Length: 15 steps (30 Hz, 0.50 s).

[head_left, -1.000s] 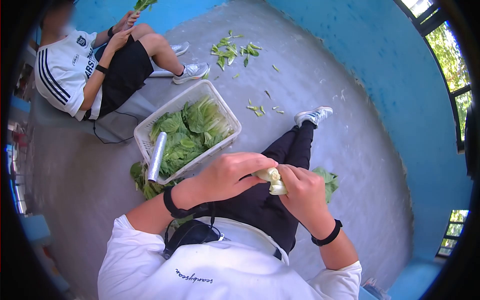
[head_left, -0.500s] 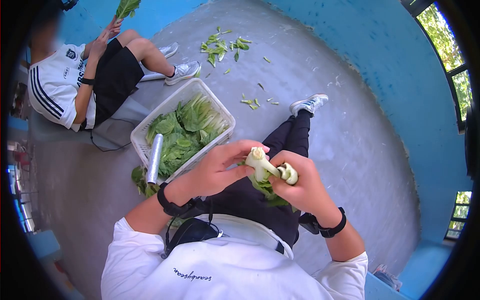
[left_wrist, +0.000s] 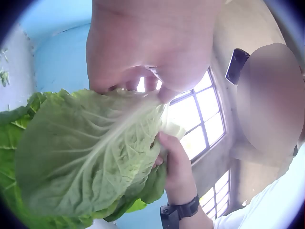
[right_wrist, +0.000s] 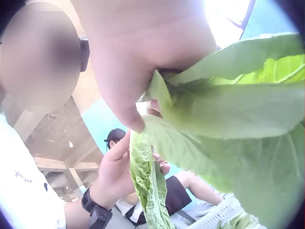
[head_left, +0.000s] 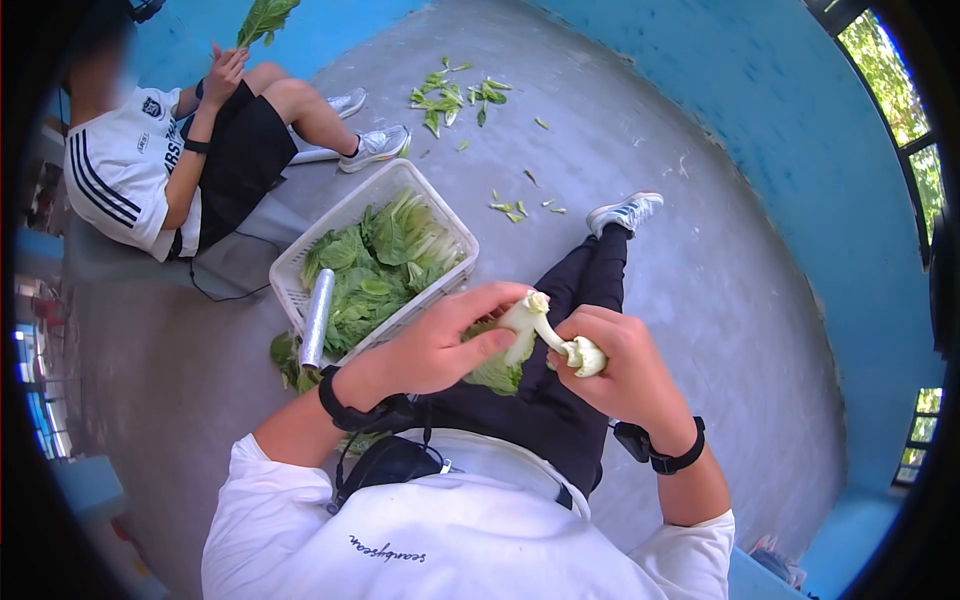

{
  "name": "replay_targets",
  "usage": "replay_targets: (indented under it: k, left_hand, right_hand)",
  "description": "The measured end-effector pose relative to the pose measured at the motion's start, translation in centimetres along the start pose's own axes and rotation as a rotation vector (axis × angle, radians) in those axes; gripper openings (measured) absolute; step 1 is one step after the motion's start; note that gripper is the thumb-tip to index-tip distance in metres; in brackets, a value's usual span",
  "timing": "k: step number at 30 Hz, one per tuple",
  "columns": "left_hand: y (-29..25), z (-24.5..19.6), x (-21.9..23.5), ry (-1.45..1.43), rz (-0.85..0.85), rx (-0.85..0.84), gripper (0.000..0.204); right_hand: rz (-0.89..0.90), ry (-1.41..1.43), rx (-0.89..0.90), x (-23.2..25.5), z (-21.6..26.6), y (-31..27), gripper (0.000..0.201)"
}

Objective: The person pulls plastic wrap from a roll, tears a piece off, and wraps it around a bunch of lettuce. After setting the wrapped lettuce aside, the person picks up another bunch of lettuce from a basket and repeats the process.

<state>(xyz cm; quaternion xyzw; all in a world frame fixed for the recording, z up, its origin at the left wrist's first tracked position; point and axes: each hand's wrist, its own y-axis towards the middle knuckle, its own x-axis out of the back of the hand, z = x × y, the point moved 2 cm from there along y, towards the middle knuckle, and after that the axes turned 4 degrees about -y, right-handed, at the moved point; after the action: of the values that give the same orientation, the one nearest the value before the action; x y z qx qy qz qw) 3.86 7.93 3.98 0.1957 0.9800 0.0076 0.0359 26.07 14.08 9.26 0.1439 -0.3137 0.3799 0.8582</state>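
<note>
In the head view, the left hand (head_left: 440, 345) pinches a leafy green stalk (head_left: 522, 335) with a pale cut base, its leaf hanging below the fingers. Curled fingers of the right hand (head_left: 620, 365) grip a second bunch by its white base (head_left: 585, 356). A pale stem bridges the two pieces. The left wrist view shows a broad, veined leaf (left_wrist: 90, 152) hanging under the left hand (left_wrist: 152, 47). In the right wrist view, several leaves (right_wrist: 228, 109) spread out from the right hand (right_wrist: 143, 57).
A white crate (head_left: 455, 215) of leafy greens stands ahead on the left, a silver roll (head_left: 318, 318) across its near edge. Leaf scraps (head_left: 440, 102) lie on the grey floor. Another person (head_left: 130, 170) sits at upper left, holding a leaf (head_left: 265, 20).
From being close together, the hands have moved slightly apart. The left-hand piece has swung so its leaf hangs leftward, with the stem now stretched between both pieces. The seated person's leaf has risen.
</note>
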Motion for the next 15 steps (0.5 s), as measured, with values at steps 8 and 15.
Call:
replay_targets:
  k: [8,15]
  left_hand:
    - [0.6,-1.1,-0.9,0.2,-0.039,-0.101,0.041]
    - [0.9,-1.2,-1.7,0.332,-0.058,-0.192,0.044]
  right_hand:
    - [0.023,0.22,-0.16,-0.4,0.1,0.5,0.023]
    - [0.081,0.118,-0.118,0.1,0.1,0.7,0.023]
